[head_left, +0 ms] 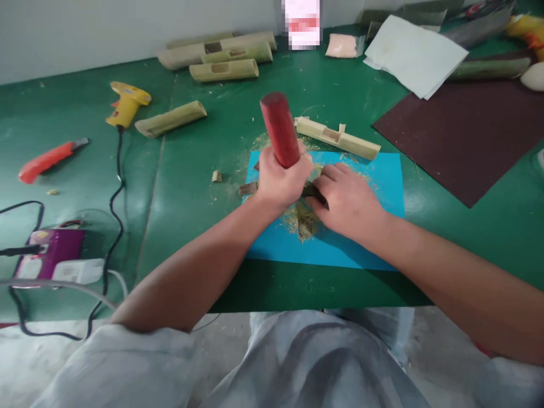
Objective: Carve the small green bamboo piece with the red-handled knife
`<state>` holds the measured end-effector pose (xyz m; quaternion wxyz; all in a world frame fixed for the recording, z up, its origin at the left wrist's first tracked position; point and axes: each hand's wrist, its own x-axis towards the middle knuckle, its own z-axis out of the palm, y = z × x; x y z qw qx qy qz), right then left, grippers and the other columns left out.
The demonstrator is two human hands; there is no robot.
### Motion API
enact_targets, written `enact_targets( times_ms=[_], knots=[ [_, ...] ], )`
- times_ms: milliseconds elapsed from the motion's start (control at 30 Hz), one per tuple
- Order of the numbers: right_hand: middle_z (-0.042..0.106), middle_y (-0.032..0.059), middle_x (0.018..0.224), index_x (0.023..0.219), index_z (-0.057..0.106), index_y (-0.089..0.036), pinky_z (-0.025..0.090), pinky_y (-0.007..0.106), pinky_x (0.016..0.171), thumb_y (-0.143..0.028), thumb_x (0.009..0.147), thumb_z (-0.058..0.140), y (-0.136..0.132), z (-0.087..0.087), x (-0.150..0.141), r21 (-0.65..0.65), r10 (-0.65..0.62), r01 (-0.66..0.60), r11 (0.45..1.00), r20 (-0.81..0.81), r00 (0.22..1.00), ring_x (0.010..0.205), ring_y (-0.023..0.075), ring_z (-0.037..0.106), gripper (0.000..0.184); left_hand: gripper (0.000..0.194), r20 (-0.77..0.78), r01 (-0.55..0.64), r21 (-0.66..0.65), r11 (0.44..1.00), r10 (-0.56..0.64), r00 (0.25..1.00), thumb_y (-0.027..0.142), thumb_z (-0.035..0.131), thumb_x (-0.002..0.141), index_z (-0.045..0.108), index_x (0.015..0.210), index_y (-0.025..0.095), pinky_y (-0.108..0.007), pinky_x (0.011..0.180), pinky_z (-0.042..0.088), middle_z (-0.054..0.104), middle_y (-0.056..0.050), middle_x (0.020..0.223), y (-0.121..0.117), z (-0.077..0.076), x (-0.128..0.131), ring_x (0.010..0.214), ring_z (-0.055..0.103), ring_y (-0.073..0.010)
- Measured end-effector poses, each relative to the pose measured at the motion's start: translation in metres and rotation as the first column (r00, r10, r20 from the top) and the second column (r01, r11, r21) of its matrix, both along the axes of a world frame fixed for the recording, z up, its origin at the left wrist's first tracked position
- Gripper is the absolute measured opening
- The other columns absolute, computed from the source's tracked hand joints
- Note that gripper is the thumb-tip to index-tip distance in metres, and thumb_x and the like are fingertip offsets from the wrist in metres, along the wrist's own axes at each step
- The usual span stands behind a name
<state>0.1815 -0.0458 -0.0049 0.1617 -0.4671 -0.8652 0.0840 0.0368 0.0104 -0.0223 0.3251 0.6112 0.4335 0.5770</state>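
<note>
My left hand (283, 178) is wrapped round a thick red cylindrical tool handle (279, 129), which stands nearly upright; its lower end is hidden by my fist. Close to its right, my right hand (351, 198) is closed with fingers bent round a small dark piece (313, 192), whose kind I cannot make out. Both hands are over a blue sheet (272, 246). Shavings and dark chips (305, 224) lie below them on the sheet. Just beyond my hands, a cut bamboo tube (357, 143) with a rectangular opening lies at the sheet's far edge.
Several bamboo tubes (225, 70) lie along the wall. On the left are another bamboo piece (172, 119), a yellow hot glue gun (127, 105), a red utility knife (49, 161) and a purple power strip (72, 246) with cables. White paper (414, 54) overlaps a dark brown sheet (463, 136) at right.
</note>
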Motion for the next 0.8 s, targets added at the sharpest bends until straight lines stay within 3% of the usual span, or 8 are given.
enact_targets(
  times_ms=[133, 333, 633, 800],
  knots=[
    [0.070, 0.0117, 0.093, 0.088, 0.071, -0.017, 0.044, 0.041, 0.081, -0.028, 0.097, 0.059, 0.0018, -0.0009, 0.0013, 0.025, -0.025, 0.025, 0.999, 0.008, 1.000, 0.093, 0.0274, 0.059, 0.018, 0.047, 0.088, -0.029, -0.036, 0.999, 0.032, 0.996, 0.031, 0.073, 0.085, 0.040, 0.053, 0.023, -0.031, 0.046, 0.034, 0.040, 0.004, 0.049, 0.0020, 0.0024, 0.0011, 0.045, 0.037, -0.0105],
    [0.070, 0.0109, 0.092, 0.089, 0.071, -0.018, 0.044, 0.041, 0.081, -0.028, 0.095, 0.062, -0.0002, 0.0023, 0.0013, 0.007, -0.061, 0.061, 0.998, 0.019, 0.998, 0.093, 0.0278, 0.061, 0.015, 0.047, 0.021, 0.029, -0.057, 0.998, -0.028, 0.999, 0.035, 0.076, 0.087, 0.045, 0.055, 0.022, -0.031, 0.054, 0.044, 0.045, 0.004, 0.052, 0.0015, 0.0044, 0.0030, 0.049, 0.044, -0.0108],
    [0.069, 0.0116, 0.095, 0.091, 0.070, -0.017, 0.043, 0.040, 0.082, -0.027, 0.096, 0.063, -0.0002, 0.0005, 0.0016, -0.013, -0.059, 0.059, 0.998, -0.021, 0.998, 0.097, 0.0283, 0.059, 0.013, 0.044, -0.011, 0.002, -0.044, 0.999, -0.002, 1.000, 0.034, 0.077, 0.084, 0.044, 0.057, 0.022, -0.031, 0.059, 0.046, 0.043, 0.004, 0.055, 0.0026, 0.0015, 0.0024, 0.055, 0.047, -0.0119],
    [0.070, 0.0128, 0.096, 0.090, 0.070, -0.015, 0.044, 0.041, 0.086, -0.027, 0.097, 0.061, -0.0005, -0.0010, 0.0013, -0.022, -0.010, 0.010, 1.000, -0.039, 0.999, 0.097, 0.0282, 0.060, 0.016, 0.044, -0.048, 0.013, -0.067, 0.998, -0.016, 0.999, 0.023, 0.076, 0.078, 0.040, 0.053, 0.022, -0.031, 0.051, 0.037, 0.039, 0.004, 0.052, 0.0008, 0.0034, 0.0010, 0.051, 0.038, -0.0109]
  ],
)
